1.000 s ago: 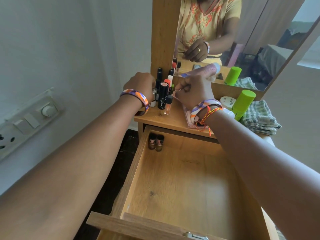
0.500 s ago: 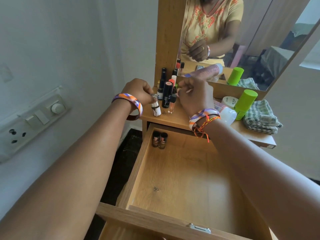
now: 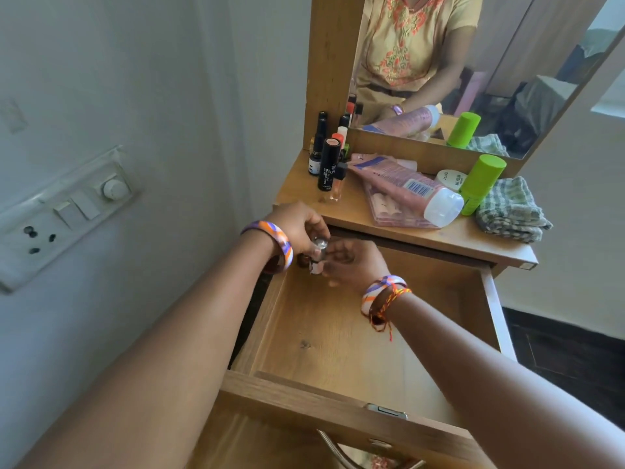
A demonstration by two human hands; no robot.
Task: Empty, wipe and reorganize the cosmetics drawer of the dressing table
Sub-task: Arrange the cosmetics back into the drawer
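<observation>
The wooden drawer (image 3: 355, 350) stands pulled out, its floor mostly bare. Both hands meet at its back left corner. My left hand (image 3: 297, 228) grips a small pale bottle (image 3: 317, 262) by its silver cap, holding it upright just above the drawer floor. My right hand (image 3: 355, 265) curls its fingers against the same bottle's side. A dark little bottle (image 3: 301, 260) peeks out behind them in the corner. On the tabletop (image 3: 439, 238) stand a black makeup stick (image 3: 327, 164) and other slim tubes in a cluster.
A pink tube (image 3: 406, 187) lies on a clear case (image 3: 389, 214), beside a white jar (image 3: 451, 179), a green stick (image 3: 480, 184) and a folded checked cloth (image 3: 510, 211). The mirror (image 3: 507, 62) rises behind. A switchboard (image 3: 67, 211) is on the left wall.
Both hands have come down from the cluster on the tabletop into the drawer's back left corner, the left one carrying the small silver-capped bottle.
</observation>
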